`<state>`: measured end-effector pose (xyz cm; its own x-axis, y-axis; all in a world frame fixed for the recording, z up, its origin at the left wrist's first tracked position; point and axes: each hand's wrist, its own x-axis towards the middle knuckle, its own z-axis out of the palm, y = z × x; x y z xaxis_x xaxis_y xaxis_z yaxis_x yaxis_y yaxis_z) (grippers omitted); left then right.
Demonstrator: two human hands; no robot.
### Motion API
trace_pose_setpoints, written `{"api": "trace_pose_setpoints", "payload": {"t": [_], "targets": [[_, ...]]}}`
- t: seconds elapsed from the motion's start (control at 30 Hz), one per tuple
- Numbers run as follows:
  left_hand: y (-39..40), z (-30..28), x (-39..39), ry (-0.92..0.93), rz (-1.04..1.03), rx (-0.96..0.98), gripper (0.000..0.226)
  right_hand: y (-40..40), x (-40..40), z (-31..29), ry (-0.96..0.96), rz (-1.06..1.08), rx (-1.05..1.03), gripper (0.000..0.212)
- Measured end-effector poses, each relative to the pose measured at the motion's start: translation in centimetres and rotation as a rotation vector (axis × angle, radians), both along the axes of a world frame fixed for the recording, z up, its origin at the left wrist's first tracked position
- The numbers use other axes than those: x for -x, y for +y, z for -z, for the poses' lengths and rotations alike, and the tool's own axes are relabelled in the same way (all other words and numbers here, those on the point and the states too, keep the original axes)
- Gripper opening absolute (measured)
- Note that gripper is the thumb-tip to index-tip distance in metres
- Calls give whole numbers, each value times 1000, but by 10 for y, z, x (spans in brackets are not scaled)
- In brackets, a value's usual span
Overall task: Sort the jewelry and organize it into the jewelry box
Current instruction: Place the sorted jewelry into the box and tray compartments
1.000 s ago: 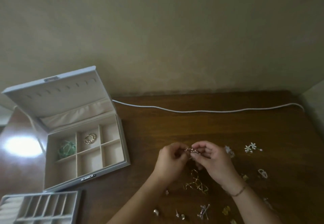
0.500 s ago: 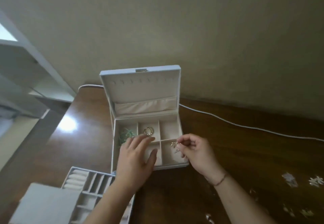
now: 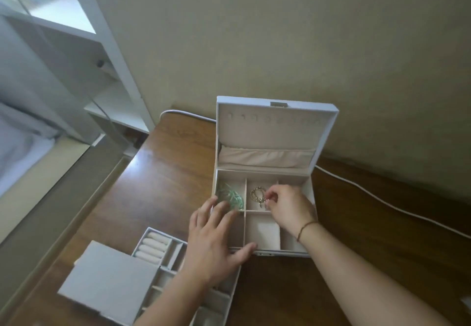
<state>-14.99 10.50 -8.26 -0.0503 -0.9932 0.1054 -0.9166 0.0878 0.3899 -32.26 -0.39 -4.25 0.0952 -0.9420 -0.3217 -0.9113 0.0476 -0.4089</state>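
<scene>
2 hands are now over the open jewelry box (image 3: 263,249), while 1 second ago both were at the loose pieces on the far right of the wooden table (image 3: 163,172), pinching 1 small metal piece between them. Going from the left: the removable ring tray (image 3: 163,249) lies at the near left of the table, partly under a grey flat cover (image 3: 107,282), and holds white ring rolls; I see no jewelry in it. Next, the left hand (image 3: 214,244) lies flat with straight, spread fingers on the near left part of the box, its thumb on the front rim, and it holds nothing; I think it steadies the box. Just beyond its fingertips, the far left compartment holds the green beaded piece (image 3: 230,197). In the far middle compartment lies the gold chain bracelet (image 3: 257,194), and the right hand (image 3: 288,208) has moved from the near right compartment, where it was half a second ago, to this one. Its fingers are curled, and thumb and forefinger pinch a small metal piece (image 3: 265,202) which hangs just beside the bracelet; it is too small to say if it already touches the floor of the compartment. In my judgement, the piece is about to be released here with the gold item, so 1 more piece is nearly sorted, and more loose pieces out of view must still follow. A white cable (image 3: 382,198) runs along the far right of the table. No brand, label or writing can be read anywhere; the metal clasp plate (image 3: 279,104) on the lid is blank as far as I can see.
</scene>
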Motion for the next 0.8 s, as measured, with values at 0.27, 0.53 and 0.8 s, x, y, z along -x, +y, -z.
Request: {"api": "trace_pose_setpoints", "payload": {"t": [0.27, 0.53, 0.8], "targets": [[1, -7, 9, -70, -37, 71, 50, 20, 5, -1, 400, -410, 157, 37], [-70, -14, 31, -243, 165, 1, 35, 27, 14, -3, 375, -481, 38, 42], [-86, -2, 22, -374, 291, -66, 37, 22, 17, -1, 308, -507, 16, 38]]}}
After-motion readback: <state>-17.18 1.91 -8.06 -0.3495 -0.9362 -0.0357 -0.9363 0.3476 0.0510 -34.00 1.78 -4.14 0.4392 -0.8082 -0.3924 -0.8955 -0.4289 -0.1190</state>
